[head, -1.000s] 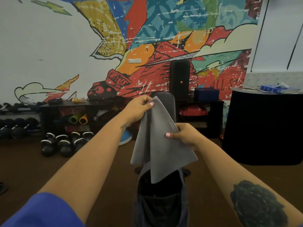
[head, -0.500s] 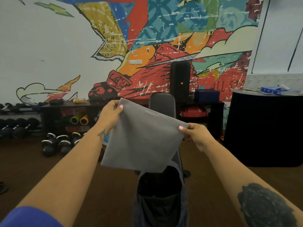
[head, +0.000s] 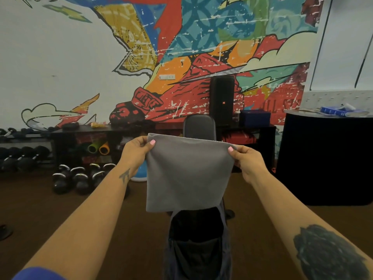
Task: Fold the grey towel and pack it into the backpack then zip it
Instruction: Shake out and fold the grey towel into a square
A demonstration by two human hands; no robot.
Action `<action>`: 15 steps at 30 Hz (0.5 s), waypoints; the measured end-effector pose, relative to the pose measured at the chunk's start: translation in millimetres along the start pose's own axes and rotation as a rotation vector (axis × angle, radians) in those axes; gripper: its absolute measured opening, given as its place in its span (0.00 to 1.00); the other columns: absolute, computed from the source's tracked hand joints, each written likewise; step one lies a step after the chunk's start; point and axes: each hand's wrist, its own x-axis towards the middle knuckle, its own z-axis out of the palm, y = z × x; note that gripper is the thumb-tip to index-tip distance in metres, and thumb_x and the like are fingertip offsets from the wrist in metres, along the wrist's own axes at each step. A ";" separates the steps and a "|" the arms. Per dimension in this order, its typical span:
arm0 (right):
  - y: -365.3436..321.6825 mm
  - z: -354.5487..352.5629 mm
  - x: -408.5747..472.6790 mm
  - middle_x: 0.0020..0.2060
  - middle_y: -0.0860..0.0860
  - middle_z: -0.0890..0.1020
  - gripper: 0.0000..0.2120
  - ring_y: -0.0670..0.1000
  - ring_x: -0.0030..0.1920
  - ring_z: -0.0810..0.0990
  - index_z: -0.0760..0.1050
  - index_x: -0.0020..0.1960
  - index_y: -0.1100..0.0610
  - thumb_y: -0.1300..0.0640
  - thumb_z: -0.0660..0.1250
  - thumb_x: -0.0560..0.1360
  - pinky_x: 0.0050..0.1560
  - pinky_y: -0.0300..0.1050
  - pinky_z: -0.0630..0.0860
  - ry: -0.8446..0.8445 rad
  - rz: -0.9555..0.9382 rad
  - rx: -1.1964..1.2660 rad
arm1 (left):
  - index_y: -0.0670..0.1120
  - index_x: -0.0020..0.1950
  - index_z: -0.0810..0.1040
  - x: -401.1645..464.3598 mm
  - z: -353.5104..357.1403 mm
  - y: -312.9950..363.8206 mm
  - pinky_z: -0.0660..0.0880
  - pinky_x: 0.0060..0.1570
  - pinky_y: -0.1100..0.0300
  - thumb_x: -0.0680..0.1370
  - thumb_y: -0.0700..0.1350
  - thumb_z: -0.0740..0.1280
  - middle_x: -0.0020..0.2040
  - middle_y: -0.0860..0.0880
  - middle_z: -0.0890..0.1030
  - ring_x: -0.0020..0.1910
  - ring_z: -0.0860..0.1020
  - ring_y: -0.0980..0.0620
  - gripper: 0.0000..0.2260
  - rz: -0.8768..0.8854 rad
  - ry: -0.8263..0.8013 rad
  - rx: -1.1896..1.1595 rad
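Observation:
The grey towel point(head: 186, 174) hangs flat and roughly square in front of me, held up by its two top corners. My left hand point(head: 135, 150) pinches the top left corner and my right hand point(head: 247, 159) pinches the top right corner. Straight below the towel stands the dark backpack point(head: 196, 245), its top open and its dark inside showing. The towel's lower edge hides the far rim of the backpack's opening. The backpack rests on a black padded bench point(head: 199, 128) whose backrest rises behind the towel.
Kettlebells point(head: 80, 177) and dumbbells point(head: 22, 156) sit on the floor at the left. A low black shelf point(head: 84, 136) and a tall speaker point(head: 222, 100) stand against the mural wall. A black round counter point(head: 325, 160) is at the right. Brown floor lies on both sides of the bench.
My hands moved apart and levelled out, so the towel went from a bunched, tilted drape to a flat square held level above the backpack.

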 end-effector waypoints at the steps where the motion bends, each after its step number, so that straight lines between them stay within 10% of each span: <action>1: -0.3 -0.5 0.0 0.52 0.54 0.83 0.04 0.56 0.57 0.79 0.81 0.46 0.54 0.61 0.69 0.74 0.63 0.56 0.75 0.004 -0.003 -0.002 | 0.44 0.58 0.79 -0.1 0.7 0.8 0.72 0.65 0.45 0.78 0.45 0.66 0.58 0.46 0.81 0.59 0.77 0.47 0.11 -0.004 0.001 0.006; 15: -5.2 -9.2 -2.1 0.53 0.53 0.82 0.04 0.56 0.58 0.78 0.82 0.47 0.53 0.57 0.69 0.74 0.64 0.56 0.74 0.008 -0.021 0.051 | 0.48 0.49 0.80 -5.4 3.5 4.6 0.74 0.54 0.48 0.78 0.49 0.65 0.46 0.49 0.80 0.46 0.75 0.50 0.07 0.027 0.015 -0.079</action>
